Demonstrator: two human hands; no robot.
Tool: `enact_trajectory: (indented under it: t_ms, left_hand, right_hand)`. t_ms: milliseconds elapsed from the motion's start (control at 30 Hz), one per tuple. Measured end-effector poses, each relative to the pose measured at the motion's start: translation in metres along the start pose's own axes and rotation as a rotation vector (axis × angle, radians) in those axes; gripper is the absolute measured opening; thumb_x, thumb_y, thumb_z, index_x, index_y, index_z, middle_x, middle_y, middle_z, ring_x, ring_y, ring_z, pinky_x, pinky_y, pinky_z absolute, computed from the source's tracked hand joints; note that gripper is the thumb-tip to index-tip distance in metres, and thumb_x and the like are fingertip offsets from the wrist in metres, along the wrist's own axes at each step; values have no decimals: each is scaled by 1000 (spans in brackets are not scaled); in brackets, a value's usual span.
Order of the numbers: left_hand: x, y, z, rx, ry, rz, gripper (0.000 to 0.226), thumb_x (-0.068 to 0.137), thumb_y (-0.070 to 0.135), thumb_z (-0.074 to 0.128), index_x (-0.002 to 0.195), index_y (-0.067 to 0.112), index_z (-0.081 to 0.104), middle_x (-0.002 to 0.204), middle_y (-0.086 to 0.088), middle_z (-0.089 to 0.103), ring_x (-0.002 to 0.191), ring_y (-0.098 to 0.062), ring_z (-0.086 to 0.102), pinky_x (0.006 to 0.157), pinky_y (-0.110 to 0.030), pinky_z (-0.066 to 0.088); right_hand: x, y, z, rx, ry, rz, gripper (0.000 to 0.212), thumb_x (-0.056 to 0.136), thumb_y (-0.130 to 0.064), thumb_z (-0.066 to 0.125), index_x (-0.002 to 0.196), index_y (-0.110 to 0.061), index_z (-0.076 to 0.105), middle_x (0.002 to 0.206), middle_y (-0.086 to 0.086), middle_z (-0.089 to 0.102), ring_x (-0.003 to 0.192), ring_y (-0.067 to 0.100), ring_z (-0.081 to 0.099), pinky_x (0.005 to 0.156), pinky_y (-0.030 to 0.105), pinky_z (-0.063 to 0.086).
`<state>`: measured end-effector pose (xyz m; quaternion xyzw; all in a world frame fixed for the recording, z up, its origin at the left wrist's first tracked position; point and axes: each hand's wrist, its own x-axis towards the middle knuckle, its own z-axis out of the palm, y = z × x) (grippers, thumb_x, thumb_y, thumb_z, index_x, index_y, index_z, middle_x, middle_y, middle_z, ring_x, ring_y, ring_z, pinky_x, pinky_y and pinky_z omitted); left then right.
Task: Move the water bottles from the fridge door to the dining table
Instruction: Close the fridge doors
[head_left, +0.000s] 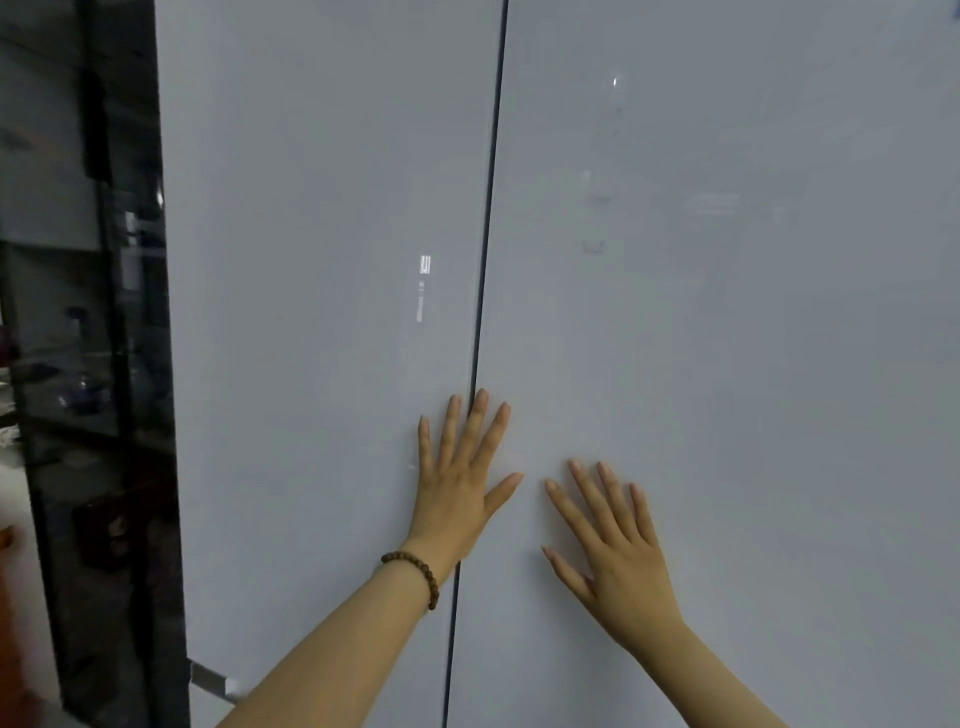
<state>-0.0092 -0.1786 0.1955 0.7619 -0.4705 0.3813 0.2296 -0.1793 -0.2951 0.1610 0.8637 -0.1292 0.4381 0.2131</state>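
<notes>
**Now: left hand (460, 488) and right hand (621, 556) flat on the closed fridge (311, 156)**

Furthest left stands a dark glass-fronted cabinet (78, 364), its contents too dim to make out. Next comes the pale left fridge door (291, 415), with a small lit display (424, 286) near its inner edge. A thin dark seam (491, 208) divides it from the right fridge door (753, 312), and both doors are closed. The left hand lies across that seam, fingers straight and spread, palm against the surface, with a brown bead bracelet (415, 571) at the wrist. Just beside it, lower down, the right hand rests on the right door, fingers likewise straight and fanned, holding nothing. With the doors closed, the water bottles are hidden from view.
</notes>
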Motion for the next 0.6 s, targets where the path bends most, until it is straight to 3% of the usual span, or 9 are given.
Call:
enact_trajectory:
  t_ms: [200,367,467,600]
  left_hand:
    - [5,-4,19,-29,82,44,71,93,62,18,150,26,-4,158,3,-16,146,-25,-9,115,-55,-1]
    - [5,-4,12,-21,22,35,70,94,61,17,150,27,-7,158,4,-17,146,-25,-8,114,-55,0]
    - [2,-1,3,-44,-34,21,68,94,60,15,149,30,-11,158,6,-17,146,-23,-12,115,-52,-4]
    - [-7,5,-17,-125,-55,-34,65,94,57,16,147,33,-14,156,8,-22,144,-17,-21,115,-45,-15]
  right_hand:
    - [0,3,12,-116,55,-11,63,88,-51,48,143,-24,36,155,3,22,147,23,10,117,45,12]
    - [2,-1,7,-110,24,-4,61,89,-45,46,144,-24,34,155,2,20,147,23,6,119,44,7]
    - [2,-7,-6,6,-23,26,61,89,-39,47,146,-25,31,157,2,16,146,25,11,119,44,5]
    - [27,-19,-66,368,57,121,56,89,-40,47,142,-31,32,157,-6,14,146,19,12,118,43,10]
